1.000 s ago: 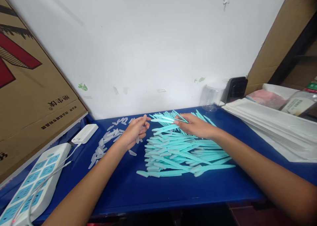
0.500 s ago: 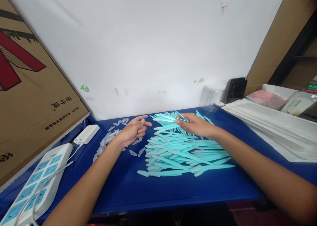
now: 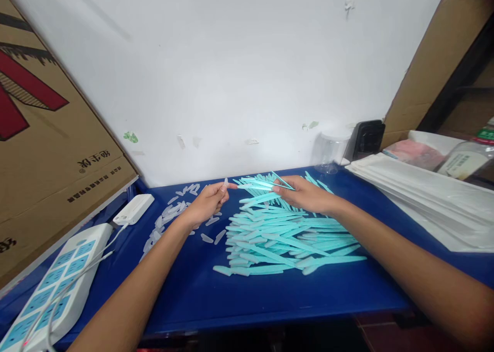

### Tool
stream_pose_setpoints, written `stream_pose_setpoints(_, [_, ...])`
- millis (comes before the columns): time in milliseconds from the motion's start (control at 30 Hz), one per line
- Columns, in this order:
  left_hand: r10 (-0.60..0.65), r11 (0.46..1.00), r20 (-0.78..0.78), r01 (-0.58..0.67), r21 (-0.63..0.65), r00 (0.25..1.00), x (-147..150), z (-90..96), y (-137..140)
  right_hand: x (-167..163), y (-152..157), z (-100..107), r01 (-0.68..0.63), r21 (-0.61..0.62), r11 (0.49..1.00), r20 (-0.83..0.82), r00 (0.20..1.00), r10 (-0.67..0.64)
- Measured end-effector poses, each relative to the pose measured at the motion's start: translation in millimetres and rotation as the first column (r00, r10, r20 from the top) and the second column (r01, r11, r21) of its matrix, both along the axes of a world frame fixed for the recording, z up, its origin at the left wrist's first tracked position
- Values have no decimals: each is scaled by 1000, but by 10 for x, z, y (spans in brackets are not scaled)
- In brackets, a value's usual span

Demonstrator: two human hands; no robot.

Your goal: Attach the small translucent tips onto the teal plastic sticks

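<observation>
Pinched in my left hand (image 3: 207, 204) is a small clear plastic blade cap (image 3: 226, 182), standing up from the thumb and fingers. The left index finger points right and reaches the tips of the held razors. My right hand (image 3: 306, 193) is closed on several turquoise eyebrow razors (image 3: 257, 183), fanned with their tips to the left. Under and in front of it lies a large pile of similar razors (image 3: 270, 241), most with heads to the left. Loose clear caps (image 3: 170, 213) are scattered beside my left hand, partly hidden by the forearm.
A white power strip (image 3: 65, 285) with cables and a white adapter (image 3: 134, 209) lie at the left of the blue table (image 3: 239, 303). Cardboard boxes (image 3: 46, 151) flank it. A clear jar (image 3: 330, 154) and white bags (image 3: 420, 200) are at right.
The left hand's fingers have closed, and a clear cap now shows upright in its pinch. My right hand with the razors has stayed nearly still.
</observation>
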State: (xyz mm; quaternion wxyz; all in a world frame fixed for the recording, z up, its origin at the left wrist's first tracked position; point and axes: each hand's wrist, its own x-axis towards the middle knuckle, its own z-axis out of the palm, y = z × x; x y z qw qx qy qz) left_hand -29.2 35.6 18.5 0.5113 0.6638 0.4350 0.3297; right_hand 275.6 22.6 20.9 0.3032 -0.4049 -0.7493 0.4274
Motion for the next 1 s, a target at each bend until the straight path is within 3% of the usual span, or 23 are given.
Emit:
stream_pose_setpoints(167, [57, 970, -97, -32, 239, 994, 18, 0, 20, 8, 2, -2, -5, 20, 1000, 27, 1000, 5])
stream_pose_setpoints(433, [80, 957, -195, -20, 290, 977, 32, 93, -20, -16, -43, 68, -18, 46, 999, 106, 994, 13])
stream_pose_setpoints(767, [-65, 988, -100, 78, 135, 993, -16, 117, -27, -7, -80, 128, -72, 39, 997, 100, 993, 67])
stream_pose_setpoints(1000, [-116, 986, -58, 121, 110, 992, -73, 90, 27, 18, -74, 125, -95, 13, 995, 76, 993, 94])
